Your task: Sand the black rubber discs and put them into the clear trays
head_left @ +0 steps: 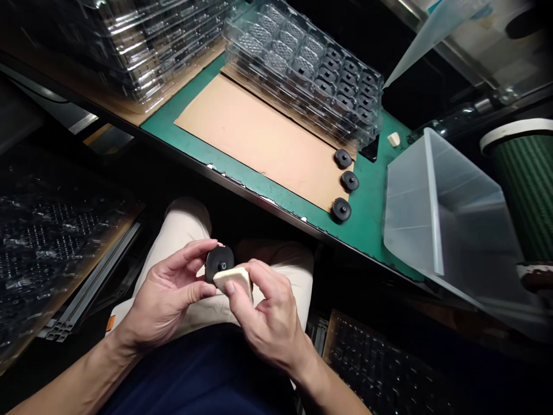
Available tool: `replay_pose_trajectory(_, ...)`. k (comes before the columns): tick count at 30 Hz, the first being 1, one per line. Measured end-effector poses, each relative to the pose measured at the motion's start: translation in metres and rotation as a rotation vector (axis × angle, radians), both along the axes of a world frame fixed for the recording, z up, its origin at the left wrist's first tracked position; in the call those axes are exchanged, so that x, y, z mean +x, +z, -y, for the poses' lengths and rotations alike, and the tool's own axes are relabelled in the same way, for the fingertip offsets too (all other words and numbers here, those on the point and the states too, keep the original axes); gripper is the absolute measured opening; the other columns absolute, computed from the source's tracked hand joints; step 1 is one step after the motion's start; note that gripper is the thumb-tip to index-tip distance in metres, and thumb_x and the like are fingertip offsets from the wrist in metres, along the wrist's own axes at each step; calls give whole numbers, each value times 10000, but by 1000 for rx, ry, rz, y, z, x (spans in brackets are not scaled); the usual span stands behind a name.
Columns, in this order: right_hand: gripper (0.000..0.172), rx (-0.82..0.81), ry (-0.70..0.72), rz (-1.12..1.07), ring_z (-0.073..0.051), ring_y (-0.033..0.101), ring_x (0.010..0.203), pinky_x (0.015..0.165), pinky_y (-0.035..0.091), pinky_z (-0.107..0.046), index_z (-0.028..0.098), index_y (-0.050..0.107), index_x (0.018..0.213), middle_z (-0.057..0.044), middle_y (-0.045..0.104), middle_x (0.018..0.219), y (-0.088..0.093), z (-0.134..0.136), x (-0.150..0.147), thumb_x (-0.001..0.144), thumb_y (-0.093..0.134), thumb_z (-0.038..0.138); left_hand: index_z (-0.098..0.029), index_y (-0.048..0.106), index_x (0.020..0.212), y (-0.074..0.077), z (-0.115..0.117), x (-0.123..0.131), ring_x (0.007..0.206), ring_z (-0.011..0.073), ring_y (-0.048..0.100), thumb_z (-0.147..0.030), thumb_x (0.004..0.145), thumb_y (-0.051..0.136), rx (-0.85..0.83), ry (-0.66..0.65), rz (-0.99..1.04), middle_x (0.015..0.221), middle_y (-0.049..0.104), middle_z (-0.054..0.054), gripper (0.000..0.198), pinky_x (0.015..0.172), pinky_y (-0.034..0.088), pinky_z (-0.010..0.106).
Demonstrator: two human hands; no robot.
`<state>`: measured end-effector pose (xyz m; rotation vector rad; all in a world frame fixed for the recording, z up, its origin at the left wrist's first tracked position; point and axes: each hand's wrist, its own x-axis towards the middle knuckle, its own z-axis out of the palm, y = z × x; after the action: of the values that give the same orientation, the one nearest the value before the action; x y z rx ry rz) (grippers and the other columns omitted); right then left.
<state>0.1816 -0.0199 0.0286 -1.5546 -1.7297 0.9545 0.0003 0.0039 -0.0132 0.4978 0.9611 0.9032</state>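
Note:
Above my lap, my left hand (173, 285) pinches a round black plastic part (216, 262) with a small hollow stem at its centre. Between the thumb and fingers of my right hand (272, 311) is a cream-coloured, flat-sided block (235, 280), perhaps a sponge or eraser. The block's edge overlaps the lower side of the black part in view; whether they press together I cannot tell. Three similar black parts, an upper one (343, 158), a middle one (349, 181) and a lower one (341, 210), lie in a row at the cardboard's right end.
A brown cardboard sheet (259, 144) lies on the green bench top (173, 151). Behind it stand clear compartment trays (302, 69) holding black parts. More clear trays (142, 57) are stacked at left. A translucent bin (406, 207) and a small cream piece (394, 139) are at right.

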Motion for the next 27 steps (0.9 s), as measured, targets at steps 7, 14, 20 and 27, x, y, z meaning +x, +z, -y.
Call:
replay_pose_trajectory(7, 182, 155, 69, 368, -172, 455, 714, 727, 353, -356, 199, 582, 823, -19, 540, 751, -8, -4, 14, 997, 539, 230, -267, 772, 1262, 2, 0, -13, 1108, 222, 683, -207, 754, 903, -127, -132, 92, 1188, 779, 84, 528, 936, 552, 242)
replay_pose_trajectory(14, 153, 174, 297, 318, -193, 519, 817, 792, 389, -393, 186, 658, 1079, -52, 665, 910, 0, -5, 20, 1014, 529, 233, -237, 727, 1335, -11, 11, -26, 1149, 253, 689, -291, 816, 863, -283, -346, 266, 1271, 757, 116, 538, 1003, 524, 307)
replay_pose_trajectory(20, 208, 213, 364, 68, -184, 612, 923, 869, 450, -396, 223, 656, 1184, -46, 715, 1089, -6, -10, 29, 1003, 561, 187, -264, 666, 1403, -7, 12, -17, 1069, 248, 708, -221, 885, 772, -321, -373, 398, 1354, 700, 125, 530, 953, 575, 399)
replay_pose_trajectory(27, 192, -34, -193, -190, -156, 596, 775, 725, 501, -305, 210, 704, 1100, -34, 676, 919, -31, 2, 43, 1025, 585, 342, -144, 705, 1283, 2, -7, 7, 930, 311, 748, -357, 969, 662, -337, -350, -25, 1017, 768, 188, 382, 514, 533, 252)
